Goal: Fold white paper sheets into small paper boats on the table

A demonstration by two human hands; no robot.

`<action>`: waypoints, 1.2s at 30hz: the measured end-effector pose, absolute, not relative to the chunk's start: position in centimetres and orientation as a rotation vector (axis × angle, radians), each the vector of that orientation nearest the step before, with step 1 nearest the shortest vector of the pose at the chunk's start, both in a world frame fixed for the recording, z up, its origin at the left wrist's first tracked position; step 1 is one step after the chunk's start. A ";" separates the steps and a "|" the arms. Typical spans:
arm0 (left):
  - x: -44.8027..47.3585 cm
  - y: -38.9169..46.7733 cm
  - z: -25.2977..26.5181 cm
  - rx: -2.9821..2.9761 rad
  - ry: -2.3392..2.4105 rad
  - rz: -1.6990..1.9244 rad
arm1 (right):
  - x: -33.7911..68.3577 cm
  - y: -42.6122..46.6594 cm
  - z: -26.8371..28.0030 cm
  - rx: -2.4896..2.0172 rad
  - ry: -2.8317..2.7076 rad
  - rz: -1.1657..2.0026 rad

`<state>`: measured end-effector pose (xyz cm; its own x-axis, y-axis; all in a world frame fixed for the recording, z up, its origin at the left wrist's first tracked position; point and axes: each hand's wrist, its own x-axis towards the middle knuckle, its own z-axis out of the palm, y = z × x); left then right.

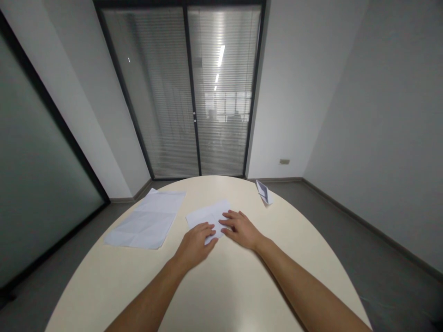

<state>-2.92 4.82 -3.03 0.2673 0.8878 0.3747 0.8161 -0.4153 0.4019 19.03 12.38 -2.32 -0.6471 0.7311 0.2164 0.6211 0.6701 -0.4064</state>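
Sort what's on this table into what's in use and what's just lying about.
In use:
- smaller white paper, under the fingers of both the left hand and right hand

Apparently just lying about:
- larger creased paper, on the left, untouched
- folded paper, far right, untouched

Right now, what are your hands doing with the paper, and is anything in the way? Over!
Left hand and right hand over middle paper. Middle paper on table. Larger paper left, folded paper far right, both apart from hands.
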 end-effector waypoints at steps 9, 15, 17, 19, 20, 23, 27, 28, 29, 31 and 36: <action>-3.2 4.5 -3.3 2.449 1.523 0.810 | 19.2 12.8 -3.0 -1.163 -2.441 0.342; -3.3 4.4 -3.3 2.436 1.513 0.838 | 19.1 12.9 -3.2 -1.084 -2.452 0.339; -3.2 4.5 -3.3 2.441 1.504 0.856 | 19.1 12.9 -3.2 -1.044 -2.465 0.339; -3.1 4.5 -3.3 2.446 1.500 0.875 | 19.0 12.9 -3.1 -1.018 -2.470 0.347; -3.0 4.5 -3.2 2.445 1.501 0.887 | 19.0 12.8 -3.0 -1.007 -2.471 0.355; -2.8 4.5 -2.9 2.436 1.502 0.926 | 19.0 12.6 -2.6 -0.951 -2.486 0.389; -2.7 4.3 -2.3 2.429 1.526 0.937 | 19.1 12.3 -2.2 -0.861 -2.537 0.459; -2.6 4.3 -2.2 2.426 1.539 0.936 | 19.2 12.3 -2.1 -0.839 -2.541 0.479; -2.6 4.2 -2.1 2.421 1.554 0.932 | 19.2 12.3 -2.1 -0.819 -2.540 0.497; -2.5 4.2 -1.9 2.409 1.580 0.921 | 19.2 12.4 -2.2 -0.794 -2.522 0.518; -2.3 4.0 -1.5 2.352 1.657 0.879 | 19.0 12.3 -2.1 -0.776 -2.500 0.534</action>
